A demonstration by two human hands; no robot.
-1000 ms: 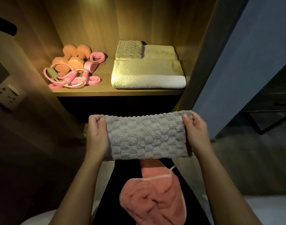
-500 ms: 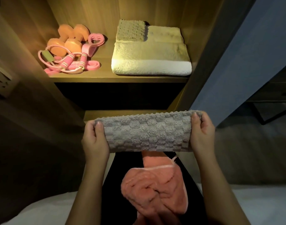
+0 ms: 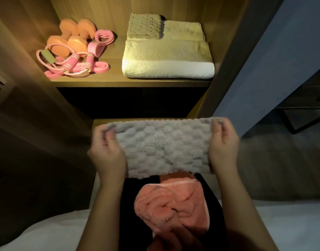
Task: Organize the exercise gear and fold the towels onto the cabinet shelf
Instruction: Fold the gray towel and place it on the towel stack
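Head view: my left hand [image 3: 108, 154] and right hand [image 3: 223, 147] each grip a short end of the grey bubble-textured plush towel [image 3: 164, 156], which is folded into a wide band and held taut in the air over my lap. My right thumb lies on its front face. My left hand is blurred, fingers curled at the towel's edge. A stitched motif at the towel's middle is too blurred to read. Below it, a crumpled salmon-pink fleece towel [image 3: 171, 205] sits on my lap, with a white bed surface [image 3: 46, 232] on both sides. Past the grey towel's far edge is a dark gap, then the lit wooden cabinet shelf [image 3: 130, 82]. On its right side a thick cream terry towel [image 3: 168, 60] lies folded, close to the cabinet's right side panel [image 3: 228, 51], with a small dotted beige towel [image 3: 144, 26] stacked on top. On the left sit orange hexagonal dumbbells [image 3: 74, 37], a pink jump rope [image 3: 70, 64] and a pink flat resistance band [image 3: 99, 67], tangled together. A bare strip of shelf separates gear from towels.
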